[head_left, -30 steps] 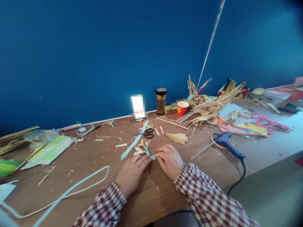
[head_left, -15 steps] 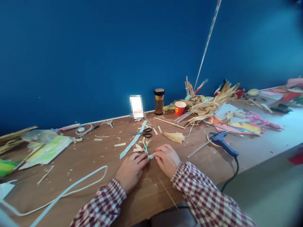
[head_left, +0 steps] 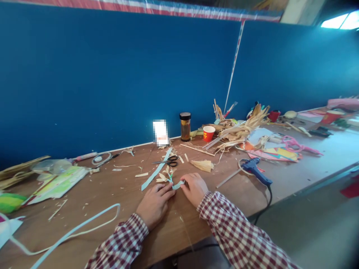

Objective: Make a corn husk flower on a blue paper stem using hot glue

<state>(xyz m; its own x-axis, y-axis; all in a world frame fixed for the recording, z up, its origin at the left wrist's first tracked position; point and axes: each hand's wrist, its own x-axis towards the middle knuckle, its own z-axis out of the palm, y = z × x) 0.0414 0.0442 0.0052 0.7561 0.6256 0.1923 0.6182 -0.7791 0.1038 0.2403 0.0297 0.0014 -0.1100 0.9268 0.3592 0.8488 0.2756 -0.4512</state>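
My left hand (head_left: 153, 204) and my right hand (head_left: 194, 188) rest on the brown table (head_left: 117, 190), fingertips meeting on a small husk flower (head_left: 167, 175) wrapped with light blue tape (head_left: 177, 184). My right thumb and forefinger pinch the tape's end. My left fingers press on the flower's stem just left of it. Both sleeves are red-and-white checked.
Black scissors (head_left: 168, 161), a long blue tape strip (head_left: 155, 174) and a husk piece (head_left: 202, 165) lie behind the hands. A blue glue gun (head_left: 255, 170) lies to the right, a jar (head_left: 185, 127), a red cup (head_left: 208, 133) and a husk pile (head_left: 241, 129) farther back. A looped tape (head_left: 78, 228) lies left.
The camera has tilted upward, showing more wall. My hands stay on the flower and tape with only slight finger movement.
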